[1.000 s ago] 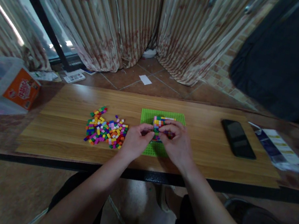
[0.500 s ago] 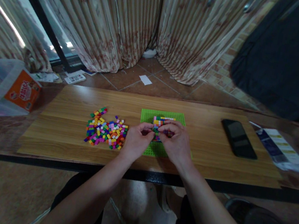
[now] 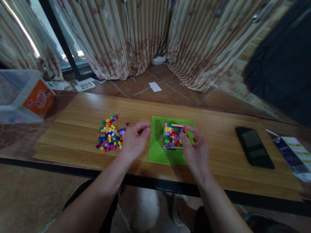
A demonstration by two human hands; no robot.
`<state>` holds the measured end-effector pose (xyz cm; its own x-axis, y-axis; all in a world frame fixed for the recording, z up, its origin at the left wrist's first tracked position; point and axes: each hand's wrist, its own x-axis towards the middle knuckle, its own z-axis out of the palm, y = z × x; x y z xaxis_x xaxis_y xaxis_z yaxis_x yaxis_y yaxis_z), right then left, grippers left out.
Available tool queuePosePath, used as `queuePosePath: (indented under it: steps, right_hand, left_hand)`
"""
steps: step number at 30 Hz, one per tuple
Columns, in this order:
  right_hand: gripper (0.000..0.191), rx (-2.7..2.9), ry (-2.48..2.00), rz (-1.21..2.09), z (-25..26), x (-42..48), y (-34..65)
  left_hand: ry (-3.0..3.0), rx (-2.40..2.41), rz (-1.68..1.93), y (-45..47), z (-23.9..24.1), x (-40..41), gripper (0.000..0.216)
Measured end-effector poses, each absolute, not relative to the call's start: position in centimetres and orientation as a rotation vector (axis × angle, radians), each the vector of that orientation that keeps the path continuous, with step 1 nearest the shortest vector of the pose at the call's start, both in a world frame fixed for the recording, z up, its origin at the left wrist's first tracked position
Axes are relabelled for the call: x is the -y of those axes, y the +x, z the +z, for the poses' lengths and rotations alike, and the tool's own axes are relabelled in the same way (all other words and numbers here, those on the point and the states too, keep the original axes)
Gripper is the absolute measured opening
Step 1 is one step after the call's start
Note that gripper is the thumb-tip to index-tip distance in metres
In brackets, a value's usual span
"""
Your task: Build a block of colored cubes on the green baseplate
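Note:
On the green studded baseplate [image 3: 154,154] stands a block of many-coloured building bricks [image 3: 172,137], stacked in tight rows. My right hand [image 3: 199,152] is at the block's right side, thumb and index finger against it; its other fingers are partly hidden. Just off the baseplate's left edge is my left hand [image 3: 135,140], with thumb and fingers curled towards each other. Anything small between those fingertips is hidden. Beside that hand lies a loose pile of small coloured bricks [image 3: 108,134], its right part covered by the hand.
The wooden tabletop [image 3: 66,129] carries a black phone [image 3: 254,147] on the right. A clear plastic bin [image 3: 5,94] with an orange label stands at the left. Printed papers [image 3: 301,156] lie to the right, and curtains [image 3: 146,30] hang behind.
My left hand has moved left, away from the brick block towards the loose pile. My right hand stays at the block's right side, uncovering more of its top. The view has shifted slightly.

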<state>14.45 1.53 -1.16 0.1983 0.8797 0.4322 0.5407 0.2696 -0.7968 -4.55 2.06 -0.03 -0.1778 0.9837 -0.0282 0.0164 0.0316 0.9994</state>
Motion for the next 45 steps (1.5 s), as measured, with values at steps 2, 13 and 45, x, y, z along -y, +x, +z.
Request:
queuePosePath:
  steps: [2,13,45]
  right_hand:
    - [0.031,1.529,-1.438,0.384,-1.6,-1.4,14.2]
    - [0.04,1.599,-1.516,0.36,-2.6,-1.3,12.6]
    - [0.037,1.576,-1.521,0.377,-1.8,-1.4,13.0]
  left_hand:
    - [1.119,-1.398,1.336,-5.8,0.1,-2.4,0.025]
    - [1.701,-1.806,1.01,-14.1,0.9,-1.7,0.018]
    - [2.217,-1.96,0.492,-9.4,-0.6,-2.6,0.015]
